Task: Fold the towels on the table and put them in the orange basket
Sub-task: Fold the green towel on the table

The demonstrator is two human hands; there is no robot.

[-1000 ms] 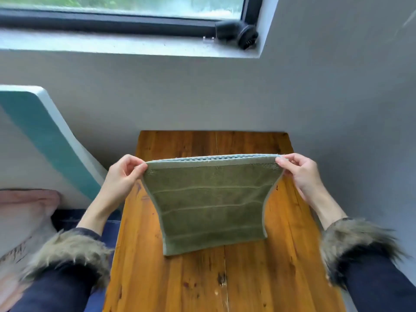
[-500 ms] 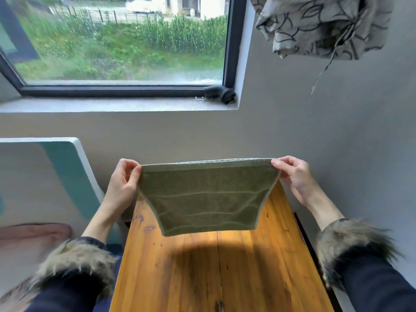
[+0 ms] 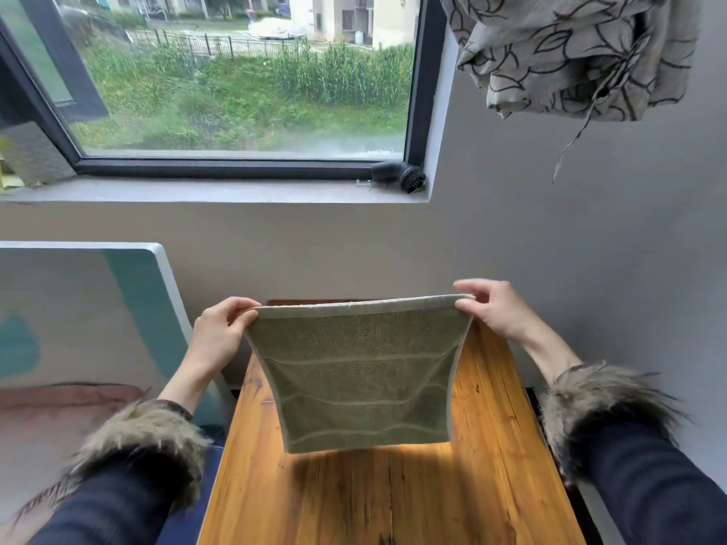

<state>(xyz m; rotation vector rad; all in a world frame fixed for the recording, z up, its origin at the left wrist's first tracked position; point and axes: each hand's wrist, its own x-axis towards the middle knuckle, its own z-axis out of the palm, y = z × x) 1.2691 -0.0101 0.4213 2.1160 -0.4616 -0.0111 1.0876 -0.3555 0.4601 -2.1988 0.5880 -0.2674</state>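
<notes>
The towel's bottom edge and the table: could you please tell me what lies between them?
Nothing. In the head view the towel hangs from both hands clear of the table; only bare wood carrying its shadow shows below.

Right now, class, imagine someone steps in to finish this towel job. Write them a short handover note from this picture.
Left hand: pinches the green towel at its top left corner.
Right hand: pinches the top right corner.
The towel hangs stretched between both hands, in the air above the wooden table, its lower edge clear of the wood.
Done: it appears already doubled over.
Left: finish folding and put it in the orange basket, which is out of view.
</notes>
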